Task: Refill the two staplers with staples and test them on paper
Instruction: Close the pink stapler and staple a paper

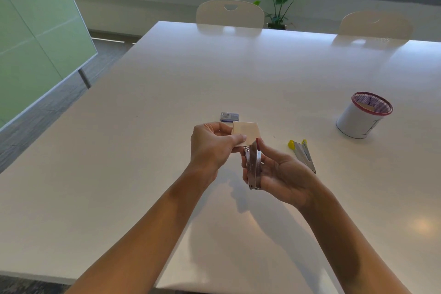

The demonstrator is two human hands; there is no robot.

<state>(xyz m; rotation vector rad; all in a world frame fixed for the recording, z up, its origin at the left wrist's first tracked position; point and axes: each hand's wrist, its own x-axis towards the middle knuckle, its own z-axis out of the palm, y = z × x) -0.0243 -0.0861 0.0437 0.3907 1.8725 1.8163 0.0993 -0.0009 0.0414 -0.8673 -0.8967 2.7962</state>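
Silver stapler (252, 166) gripped in right hand (276, 174), fingers curled round it, above table (143, 150). Left hand (212, 143) pinches paper (245, 132), corner at stapler mouth. Yellow stapler (302, 154) lies just beyond right fingers.

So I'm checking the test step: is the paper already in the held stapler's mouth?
Yes. The paper, pinched by the left hand, has its lower corner between the tips of the stapler in the right hand.

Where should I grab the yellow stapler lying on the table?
Probably from above, pinching the long sides of the yellow-and-silver metal stapler around its middle. It lies flat on the white table, slanted, with bare space on both sides; both hands are busy elsewhere.
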